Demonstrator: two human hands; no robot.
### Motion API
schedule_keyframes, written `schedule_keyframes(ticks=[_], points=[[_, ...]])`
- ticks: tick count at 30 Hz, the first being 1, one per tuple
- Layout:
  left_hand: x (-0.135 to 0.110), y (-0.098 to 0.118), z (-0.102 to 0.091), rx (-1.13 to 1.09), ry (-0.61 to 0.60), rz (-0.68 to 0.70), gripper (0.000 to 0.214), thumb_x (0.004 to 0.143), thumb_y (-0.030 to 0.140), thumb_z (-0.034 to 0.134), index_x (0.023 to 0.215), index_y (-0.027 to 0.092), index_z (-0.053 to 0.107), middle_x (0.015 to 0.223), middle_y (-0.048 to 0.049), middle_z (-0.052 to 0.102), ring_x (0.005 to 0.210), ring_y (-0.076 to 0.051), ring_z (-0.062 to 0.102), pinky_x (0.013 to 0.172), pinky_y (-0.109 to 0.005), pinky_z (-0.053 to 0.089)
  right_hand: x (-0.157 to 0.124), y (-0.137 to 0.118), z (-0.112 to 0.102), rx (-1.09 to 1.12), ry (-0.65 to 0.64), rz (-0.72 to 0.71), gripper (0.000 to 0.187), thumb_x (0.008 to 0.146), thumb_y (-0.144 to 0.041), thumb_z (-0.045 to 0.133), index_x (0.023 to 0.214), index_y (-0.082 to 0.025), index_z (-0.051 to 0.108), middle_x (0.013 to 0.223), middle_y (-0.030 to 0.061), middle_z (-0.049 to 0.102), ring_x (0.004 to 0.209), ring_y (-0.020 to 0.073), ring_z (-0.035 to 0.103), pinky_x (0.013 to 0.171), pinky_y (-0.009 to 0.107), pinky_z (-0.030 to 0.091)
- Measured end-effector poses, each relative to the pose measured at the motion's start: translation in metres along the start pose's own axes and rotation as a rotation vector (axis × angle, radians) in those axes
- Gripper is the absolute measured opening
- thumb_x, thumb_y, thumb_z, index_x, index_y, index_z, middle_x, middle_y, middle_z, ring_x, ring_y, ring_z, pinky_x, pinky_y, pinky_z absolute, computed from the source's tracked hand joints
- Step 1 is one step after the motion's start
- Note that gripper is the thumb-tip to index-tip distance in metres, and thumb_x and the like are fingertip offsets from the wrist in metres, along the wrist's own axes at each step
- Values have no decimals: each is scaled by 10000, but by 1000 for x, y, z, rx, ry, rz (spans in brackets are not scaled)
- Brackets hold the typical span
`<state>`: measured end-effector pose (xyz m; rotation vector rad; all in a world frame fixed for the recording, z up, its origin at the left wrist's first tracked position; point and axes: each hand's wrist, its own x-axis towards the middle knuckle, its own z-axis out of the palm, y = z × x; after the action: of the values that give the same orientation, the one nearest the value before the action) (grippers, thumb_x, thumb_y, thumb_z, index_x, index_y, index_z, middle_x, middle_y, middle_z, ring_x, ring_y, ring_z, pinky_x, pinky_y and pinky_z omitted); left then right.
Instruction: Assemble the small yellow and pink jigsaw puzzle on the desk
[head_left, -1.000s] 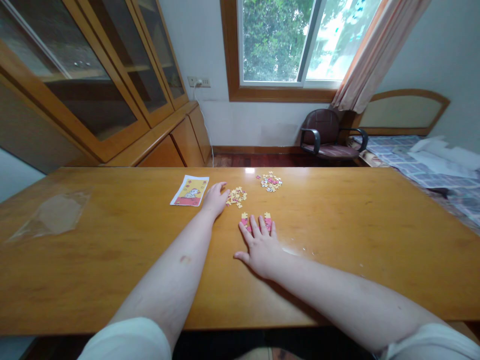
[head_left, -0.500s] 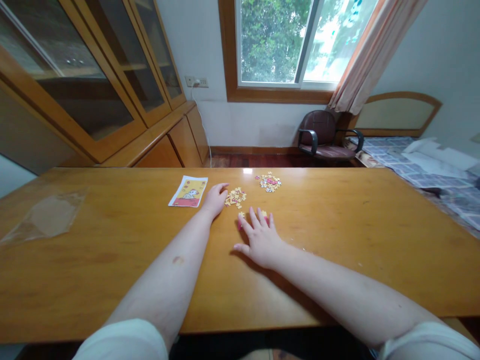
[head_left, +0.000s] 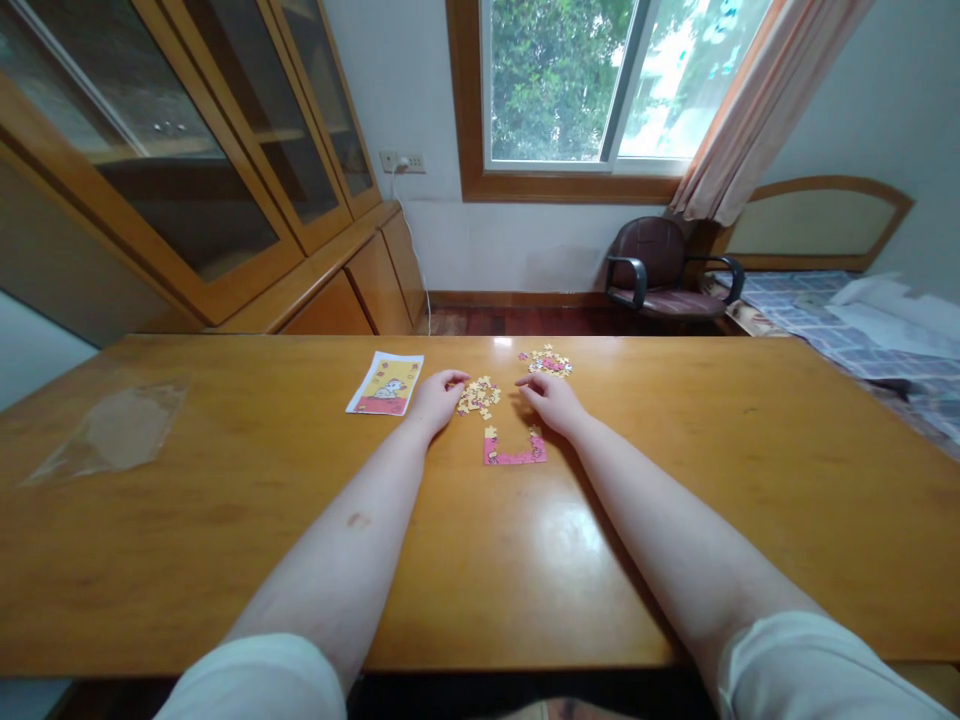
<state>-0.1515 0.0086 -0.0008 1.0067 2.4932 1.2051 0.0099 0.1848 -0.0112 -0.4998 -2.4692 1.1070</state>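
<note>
A small U-shaped section of joined puzzle pieces [head_left: 514, 457], pink with yellow ends, lies flat on the table. Beyond it sits a loose pile of mostly yellow puzzle pieces [head_left: 480, 397]. My left hand [head_left: 436, 402] rests at the left side of this pile, fingers curled together at its edge; whatever they pinch is hidden. To the right of the pile, my right hand [head_left: 553, 402] hovers low with loosely bent fingers pointing left, and nothing shows between them. A second pile of puzzle pieces [head_left: 550, 362], pink, white and yellow, lies just beyond my right hand.
A picture card [head_left: 386, 384] lies left of my left hand. A clear plastic bag [head_left: 124, 425] is on the left of the wooden table [head_left: 450, 570]. Past the far edge stand a chair [head_left: 652, 265] and a bed [head_left: 795, 300]; a glass-door cabinet [head_left: 315, 235] is at the left.
My right hand has lifted off the joined section and moved forward, its spread fingers drawing in. The U-shaped section is now uncovered. My left hand's fingers have curled in at the pile.
</note>
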Motion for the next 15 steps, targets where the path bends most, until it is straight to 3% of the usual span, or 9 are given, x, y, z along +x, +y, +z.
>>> schedule_keyframes(ticks=[8, 15], points=[[-9, 2, -5, 283, -156, 279, 219, 734, 358, 631, 886, 205, 667, 870, -42, 646, 809, -202, 600, 744, -312, 489, 2, -5, -2, -38, -62, 44, 262, 853, -320, 550, 986, -152, 700, 685, 0, 610, 649, 132, 528, 636, 252, 393], [-7, -1, -5, 306, -215, 301, 176, 776, 355, 595, 843, 224, 691, 866, -38, 642, 806, -193, 603, 740, -306, 480, 2, -6, -1, -61, -66, 10, 216, 861, -287, 551, 920, -158, 713, 832, 39, 688, 754, 147, 578, 718, 264, 424]])
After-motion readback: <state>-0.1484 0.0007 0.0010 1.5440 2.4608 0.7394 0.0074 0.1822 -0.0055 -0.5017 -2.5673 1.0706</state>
